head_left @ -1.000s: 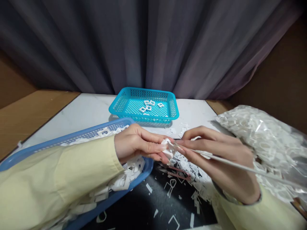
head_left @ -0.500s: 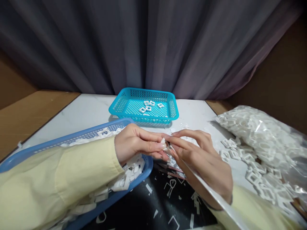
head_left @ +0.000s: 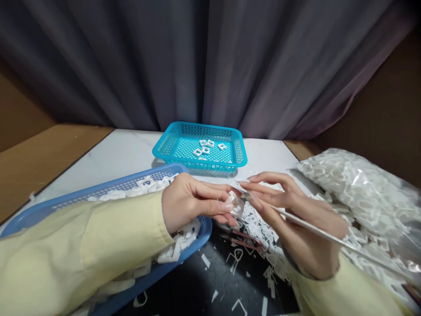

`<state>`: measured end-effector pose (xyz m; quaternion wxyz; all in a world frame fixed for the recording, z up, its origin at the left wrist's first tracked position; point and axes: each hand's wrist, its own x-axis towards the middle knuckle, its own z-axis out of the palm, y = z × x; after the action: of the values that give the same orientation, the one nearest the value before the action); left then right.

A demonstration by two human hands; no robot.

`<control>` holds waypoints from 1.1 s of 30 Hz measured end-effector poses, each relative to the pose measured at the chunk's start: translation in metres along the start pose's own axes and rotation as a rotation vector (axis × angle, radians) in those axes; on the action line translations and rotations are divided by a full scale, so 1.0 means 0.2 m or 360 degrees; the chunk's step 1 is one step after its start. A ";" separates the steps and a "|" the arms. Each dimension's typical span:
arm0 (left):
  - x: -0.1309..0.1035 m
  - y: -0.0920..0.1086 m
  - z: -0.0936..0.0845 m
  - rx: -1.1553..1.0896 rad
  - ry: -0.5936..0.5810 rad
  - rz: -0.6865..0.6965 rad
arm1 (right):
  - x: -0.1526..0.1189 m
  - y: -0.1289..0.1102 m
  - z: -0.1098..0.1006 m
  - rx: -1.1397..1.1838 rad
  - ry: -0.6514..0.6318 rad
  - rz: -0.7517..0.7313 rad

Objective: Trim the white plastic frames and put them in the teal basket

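Observation:
My left hand [head_left: 194, 199] pinches a small white plastic frame [head_left: 237, 204] between thumb and fingers, above the dark work surface. Closed around a long, thin, silvery rod-like tool [head_left: 315, 231], my right hand [head_left: 296, 210] is just right of the frame. The tool's tip lies near the frame's edge; whether it touches cannot be made out. Beneath the hands are loose white plastic scraps [head_left: 259, 224] and a pink-handled tool [head_left: 245, 240], partly hidden. My left forearm passes over a blue basket [head_left: 194, 252] filled with white plastic pieces.
A turquoise basket [head_left: 241, 151] with several white frames stands at the back, before a grey curtain [head_left: 184, 66]. At right, a clear plastic bag [head_left: 355, 184] bulges with white frames, more spilling beside it. White offcuts dot the black mat [head_left: 190, 289].
My right hand has moved a little right and turned, so the tool shows more edge-on and the gap between the hands is wider. My left hand keeps its pinch on the frame.

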<state>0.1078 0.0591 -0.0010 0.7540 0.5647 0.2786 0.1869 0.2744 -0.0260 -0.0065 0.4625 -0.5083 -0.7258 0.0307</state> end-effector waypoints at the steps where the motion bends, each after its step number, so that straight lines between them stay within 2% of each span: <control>1: 0.00 0.00 0.00 -0.0006 -0.0006 0.0009 | 0.00 -0.01 -0.01 0.0087 -0.0058 0.0012; 7: 0.00 0.01 -0.02 -0.0087 -0.0014 -0.0035 | 0.03 -0.05 -0.02 0.0181 -0.0190 -0.0085; 22: 0.00 0.02 -0.01 -0.0216 -0.0011 -0.0162 | 0.02 -0.02 0.00 0.0222 -0.0152 0.0007; 33: -0.01 0.02 -0.01 -0.0226 0.0004 -0.0188 | 0.02 -0.01 -0.01 0.0201 -0.0163 -0.0058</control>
<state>0.1059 0.0610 0.0026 0.8016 0.4922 0.2983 0.1620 0.2745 -0.0239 -0.0024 0.4564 -0.4627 -0.7542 0.0938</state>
